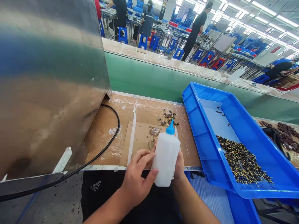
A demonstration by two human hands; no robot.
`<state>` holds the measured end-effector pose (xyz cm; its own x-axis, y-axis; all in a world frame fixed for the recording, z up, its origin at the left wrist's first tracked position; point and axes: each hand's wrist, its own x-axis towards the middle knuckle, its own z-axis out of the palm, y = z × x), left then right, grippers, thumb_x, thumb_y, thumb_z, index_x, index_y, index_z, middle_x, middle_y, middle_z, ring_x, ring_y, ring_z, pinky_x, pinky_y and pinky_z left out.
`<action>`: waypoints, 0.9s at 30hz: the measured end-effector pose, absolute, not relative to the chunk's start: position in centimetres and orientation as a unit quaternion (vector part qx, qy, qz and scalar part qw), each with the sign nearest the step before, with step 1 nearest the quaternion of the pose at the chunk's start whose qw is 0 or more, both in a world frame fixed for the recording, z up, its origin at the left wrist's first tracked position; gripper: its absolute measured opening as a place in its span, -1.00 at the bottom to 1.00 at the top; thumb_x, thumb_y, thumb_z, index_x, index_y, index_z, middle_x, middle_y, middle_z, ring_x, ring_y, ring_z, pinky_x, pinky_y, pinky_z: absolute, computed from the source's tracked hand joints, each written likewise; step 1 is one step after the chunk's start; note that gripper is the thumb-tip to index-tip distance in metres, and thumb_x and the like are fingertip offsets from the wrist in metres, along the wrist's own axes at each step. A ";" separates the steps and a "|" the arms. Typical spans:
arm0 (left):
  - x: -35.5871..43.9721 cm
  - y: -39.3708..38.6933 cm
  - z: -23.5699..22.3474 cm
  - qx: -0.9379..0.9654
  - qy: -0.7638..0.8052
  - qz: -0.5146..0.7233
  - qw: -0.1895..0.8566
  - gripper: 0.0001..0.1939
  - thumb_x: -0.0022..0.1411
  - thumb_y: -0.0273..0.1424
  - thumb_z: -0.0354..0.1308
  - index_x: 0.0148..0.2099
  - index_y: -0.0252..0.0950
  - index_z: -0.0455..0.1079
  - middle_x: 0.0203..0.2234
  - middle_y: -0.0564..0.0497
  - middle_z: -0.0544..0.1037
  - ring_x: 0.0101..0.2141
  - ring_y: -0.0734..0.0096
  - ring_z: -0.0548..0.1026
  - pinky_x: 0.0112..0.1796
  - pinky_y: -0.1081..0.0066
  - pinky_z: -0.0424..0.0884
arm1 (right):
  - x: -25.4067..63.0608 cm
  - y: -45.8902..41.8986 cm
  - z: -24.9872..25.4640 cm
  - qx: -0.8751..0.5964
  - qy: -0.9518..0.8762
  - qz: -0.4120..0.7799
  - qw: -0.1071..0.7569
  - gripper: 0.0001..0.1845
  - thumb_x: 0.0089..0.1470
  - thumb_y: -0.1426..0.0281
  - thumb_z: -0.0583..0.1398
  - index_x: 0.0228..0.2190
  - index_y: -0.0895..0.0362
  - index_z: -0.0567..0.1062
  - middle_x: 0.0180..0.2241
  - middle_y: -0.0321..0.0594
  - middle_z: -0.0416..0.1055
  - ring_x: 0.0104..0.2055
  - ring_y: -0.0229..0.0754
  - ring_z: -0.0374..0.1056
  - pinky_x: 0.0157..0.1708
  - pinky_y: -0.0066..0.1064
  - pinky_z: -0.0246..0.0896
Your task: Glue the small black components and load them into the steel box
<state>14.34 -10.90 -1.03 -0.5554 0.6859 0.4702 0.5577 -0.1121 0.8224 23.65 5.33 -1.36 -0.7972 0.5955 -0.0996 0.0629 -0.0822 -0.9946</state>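
A white plastic squeeze bottle with a blue nozzle stands tilted over a cardboard sheet. My right hand wraps around its far side, and my left hand presses on its near side with the thumb. Just beyond the nozzle lies a scatter of small dark components. A small round glossy blob sits on the cardboard among brown stains. The bottle hides part of the sheet.
A blue plastic tray to the right holds a pile of black-and-yellow small parts. A stainless steel panel and black cable fill the left. A green conveyor belt runs beyond the bench, with several co-workers farther back.
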 end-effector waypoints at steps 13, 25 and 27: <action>14.8 -9.8 -2.7 0.374 0.658 0.648 0.087 -0.49 0.57 -0.29 0.12 0.48 -0.07 0.24 0.29 -0.25 0.48 0.20 0.05 0.57 0.11 0.09 0.61 | 23.8 3.6 -0.8 -0.245 -0.581 0.725 0.277 -0.18 0.15 -0.39 0.25 0.04 0.03 0.59 0.03 0.02 0.63 0.01 0.29 0.59 -0.12 0.01 0.61; 10.8 -14.4 -0.6 0.337 0.707 0.620 -0.055 -0.66 0.51 -0.45 0.14 0.27 -0.14 0.43 0.01 -0.12 0.57 -0.08 0.32 0.61 -0.02 0.28 0.60 | 8.8 13.8 7.3 -0.176 -0.790 0.502 0.304 -0.33 -0.04 0.02 0.51 0.02 0.06 0.57 0.00 -0.05 0.63 -0.02 0.14 0.55 -0.01 0.00 0.51; 11.1 -16.1 -0.7 0.354 0.719 0.593 -0.082 -0.68 0.48 -0.50 0.16 0.21 -0.16 0.47 -0.07 -0.08 0.60 -0.14 0.36 0.62 -0.06 0.33 0.60 | 5.4 16.6 6.7 -0.171 -0.797 0.501 0.291 -0.27 -0.09 0.07 0.52 0.06 0.10 0.56 0.04 -0.02 0.62 0.02 0.14 0.54 0.04 0.01 0.49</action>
<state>11.08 -16.10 -0.69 -0.7363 0.4114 0.5373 0.6055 0.0462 0.7945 5.40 16.64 6.73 -0.7727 0.5636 0.2920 -0.0192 0.4391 -0.8982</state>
